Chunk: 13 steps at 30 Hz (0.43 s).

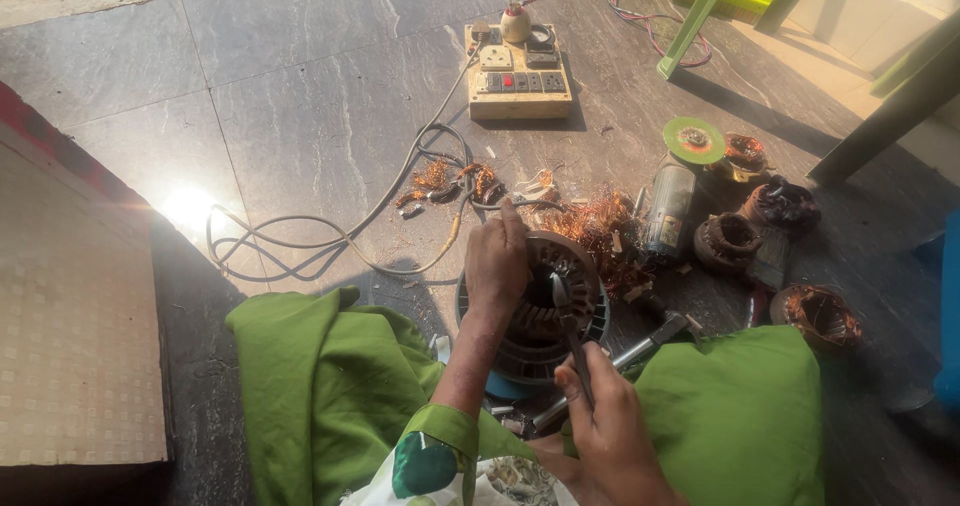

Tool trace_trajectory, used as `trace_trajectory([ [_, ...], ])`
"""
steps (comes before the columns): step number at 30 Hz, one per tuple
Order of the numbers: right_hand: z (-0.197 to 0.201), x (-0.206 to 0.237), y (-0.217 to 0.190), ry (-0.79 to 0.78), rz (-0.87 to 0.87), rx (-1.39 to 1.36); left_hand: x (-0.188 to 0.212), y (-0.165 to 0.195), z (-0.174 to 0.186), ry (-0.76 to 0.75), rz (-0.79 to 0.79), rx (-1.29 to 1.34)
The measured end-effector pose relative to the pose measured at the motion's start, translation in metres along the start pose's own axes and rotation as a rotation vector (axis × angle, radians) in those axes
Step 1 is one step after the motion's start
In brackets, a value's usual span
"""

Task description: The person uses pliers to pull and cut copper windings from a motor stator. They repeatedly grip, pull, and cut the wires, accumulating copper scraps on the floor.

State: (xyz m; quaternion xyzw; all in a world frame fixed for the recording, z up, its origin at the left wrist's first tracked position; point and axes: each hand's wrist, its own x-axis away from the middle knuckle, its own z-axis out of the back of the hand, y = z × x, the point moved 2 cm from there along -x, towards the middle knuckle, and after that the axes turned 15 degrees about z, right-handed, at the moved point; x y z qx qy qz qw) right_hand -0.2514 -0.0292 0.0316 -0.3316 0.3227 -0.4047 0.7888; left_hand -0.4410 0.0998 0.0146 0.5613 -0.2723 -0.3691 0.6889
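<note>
Grey stone floor [300, 116] bears switchboard [518, 71], cable [330, 231], copper scraps [600, 221].

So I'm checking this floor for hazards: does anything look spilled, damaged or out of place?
Yes. Loose copper wire scraps lie strewn over the grey stone floor beside the round slotted metal stator, which the left hand steadies while the right hand works a thin metal tool into it. A grey cable lies in tangled loops.

Informal floor workshop for motor repair. Grey stone floor [300, 96] carries a wooden switch board with test bulb [517, 71], loose copper wire scraps [600, 226], several stripped motor stators [728, 242], trailing cable [330, 231].
</note>
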Motion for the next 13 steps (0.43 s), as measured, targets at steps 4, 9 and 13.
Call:
trace_trajectory([
  [4,-0.028,0.062,-0.032,-0.116,0.556,-0.037,-0.013,-0.003,-0.015,-0.041,0.023,-0.04],
  [9,0.013,0.03,-0.024,0.008,-0.097,-0.659,-0.001,0.001,0.009,-0.054,0.012,0.16],
  [13,0.046,0.003,-0.029,0.097,-0.248,-0.807,0.007,0.004,0.017,-0.031,0.002,0.095],
])
